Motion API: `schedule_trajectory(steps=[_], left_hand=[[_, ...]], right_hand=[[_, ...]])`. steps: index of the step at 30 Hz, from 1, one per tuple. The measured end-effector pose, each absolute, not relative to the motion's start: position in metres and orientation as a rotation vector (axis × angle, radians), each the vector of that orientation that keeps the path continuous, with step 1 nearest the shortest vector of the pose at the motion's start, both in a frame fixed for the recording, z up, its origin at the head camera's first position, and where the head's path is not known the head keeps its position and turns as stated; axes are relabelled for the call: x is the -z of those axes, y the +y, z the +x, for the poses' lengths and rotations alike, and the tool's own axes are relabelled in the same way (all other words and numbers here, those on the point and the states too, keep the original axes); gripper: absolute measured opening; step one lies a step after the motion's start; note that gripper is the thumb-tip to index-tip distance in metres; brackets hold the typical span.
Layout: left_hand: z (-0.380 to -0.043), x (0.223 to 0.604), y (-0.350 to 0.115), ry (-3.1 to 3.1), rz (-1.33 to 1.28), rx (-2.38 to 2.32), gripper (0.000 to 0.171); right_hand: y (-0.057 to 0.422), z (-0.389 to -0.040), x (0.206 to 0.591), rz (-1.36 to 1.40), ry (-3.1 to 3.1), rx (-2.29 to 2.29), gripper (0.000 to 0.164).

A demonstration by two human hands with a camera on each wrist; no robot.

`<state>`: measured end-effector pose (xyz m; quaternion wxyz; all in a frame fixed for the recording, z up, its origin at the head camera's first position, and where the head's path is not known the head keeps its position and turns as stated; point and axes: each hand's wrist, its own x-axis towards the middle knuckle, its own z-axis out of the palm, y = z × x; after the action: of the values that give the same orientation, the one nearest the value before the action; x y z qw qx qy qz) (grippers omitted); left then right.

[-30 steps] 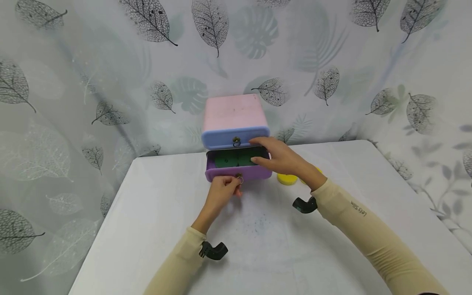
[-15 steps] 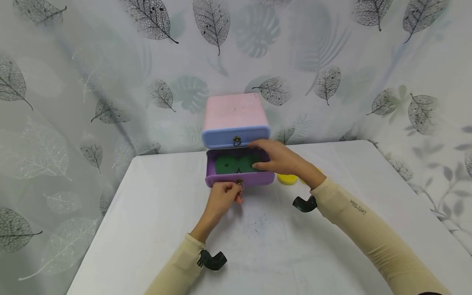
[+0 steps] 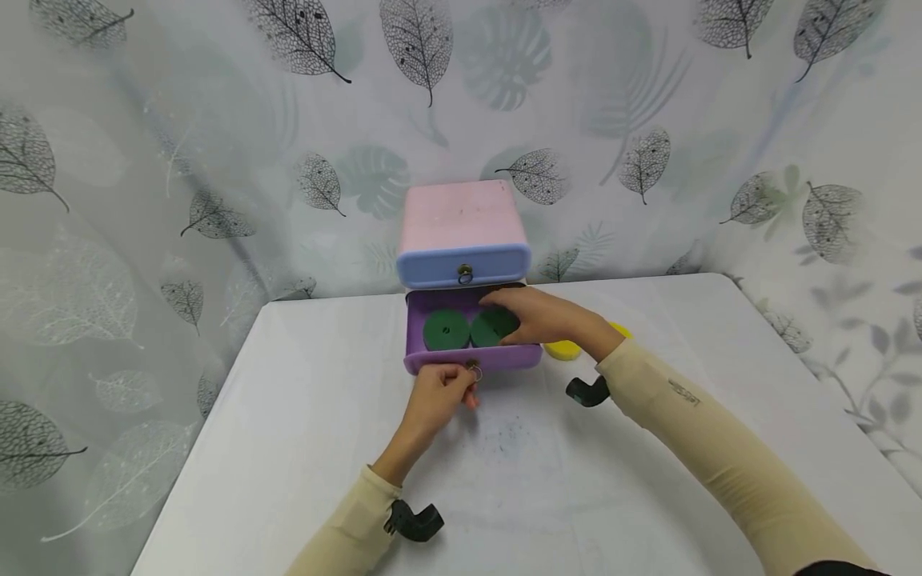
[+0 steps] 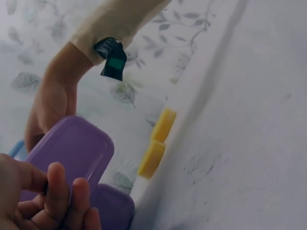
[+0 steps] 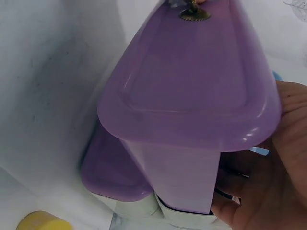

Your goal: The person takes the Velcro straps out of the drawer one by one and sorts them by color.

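Note:
My left hand [image 3: 435, 396] pinches the ring pull [image 3: 475, 372] on the front of a purple drawer [image 3: 418, 364]. The drawer stands pulled out beneath a blue drawer [image 3: 432, 268] in a small pink-topped cabinet [image 3: 461, 212]. Inside lie two round dark green discs, the left disc [image 3: 445, 330] with a small mark at its centre and the right disc [image 3: 490, 330]. My right hand [image 3: 543, 316] reaches over the drawer's right side, thumb and fingers spread over the right disc. In the right wrist view the drawer's side hides those fingertips.
Two yellow round pieces, the nearer piece [image 3: 562, 350] and the farther piece [image 3: 621, 330], lie on the white table [image 3: 288, 448] right of the cabinet. Another purple drawer front [image 5: 115, 167] shows below the pulled-out one. A leaf-patterned curtain [image 3: 252, 160] stands behind.
The purple drawer has slid farther out toward me with my left hand, baring more of the green discs. My right hand has lowered from beside the blue drawer into the purple one.

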<state>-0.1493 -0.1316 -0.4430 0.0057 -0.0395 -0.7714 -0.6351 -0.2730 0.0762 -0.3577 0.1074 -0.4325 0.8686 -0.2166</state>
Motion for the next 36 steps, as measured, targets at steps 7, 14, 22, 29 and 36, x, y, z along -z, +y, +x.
schedule_trajectory(steps=[7, 14, 22, 29, 36], left_hand=[[-0.147, 0.442, -0.130, -2.413, -0.133, 1.983, 0.027], [-0.147, 0.443, -0.131, -2.414, -0.129, 1.993, 0.027], [-0.147, 0.443, -0.132, -2.411, -0.139, 1.991, 0.027], [-0.147, 0.443, -0.131, -2.410, -0.133, 1.996, 0.027], [-0.146, 0.443, -0.131, -2.405, -0.134, 2.007, 0.027]], right_hand=[[0.075, -0.275, 0.361, -1.252, 2.555, 0.542, 0.069], [0.075, -0.278, 0.367, -1.306, 2.564, 0.510, 0.066], [0.076, -0.280, 0.370, -1.308, 2.587, 0.559, 0.066], [0.079, -0.280, 0.370, -1.311, 2.599, 0.634, 0.069], [0.082, -0.280, 0.368, -1.324, 2.621, 0.666, 0.072]])
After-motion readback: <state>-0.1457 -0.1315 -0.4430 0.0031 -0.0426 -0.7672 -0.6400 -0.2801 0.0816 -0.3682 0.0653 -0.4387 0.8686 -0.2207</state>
